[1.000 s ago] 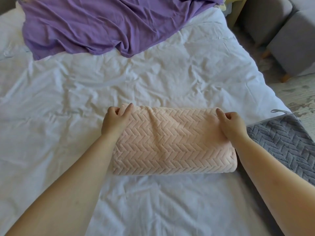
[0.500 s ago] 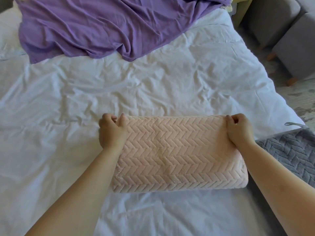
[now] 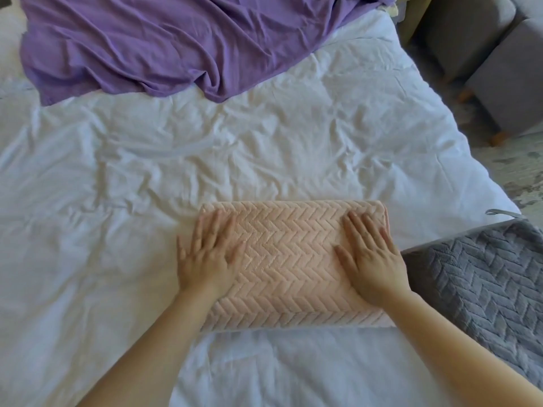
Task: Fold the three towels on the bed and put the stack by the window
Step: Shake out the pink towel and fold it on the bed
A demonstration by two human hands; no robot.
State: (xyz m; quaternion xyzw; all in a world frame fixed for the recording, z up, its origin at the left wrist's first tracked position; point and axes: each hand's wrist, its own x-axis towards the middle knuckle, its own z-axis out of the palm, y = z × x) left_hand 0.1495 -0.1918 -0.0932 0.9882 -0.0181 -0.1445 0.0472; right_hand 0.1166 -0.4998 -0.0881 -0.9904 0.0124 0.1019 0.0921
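Observation:
A folded pale pink towel with a herringbone weave lies on the white bed in front of me. My left hand lies flat on its left end, fingers spread and straight. My right hand presses flat on its right end the same way. A grey towel of the same weave lies spread at the bed's right edge, touching the pink one's right side, with a hanging loop at its far corner.
A crumpled purple sheet covers the far part of the bed. Grey upholstered stools stand on the floor beyond the bed's right edge. The white cover is wrinkled all over.
Both hands let go of the pink towel's far corners and now lie flat on top of it. The far edge has settled down onto the folded stack.

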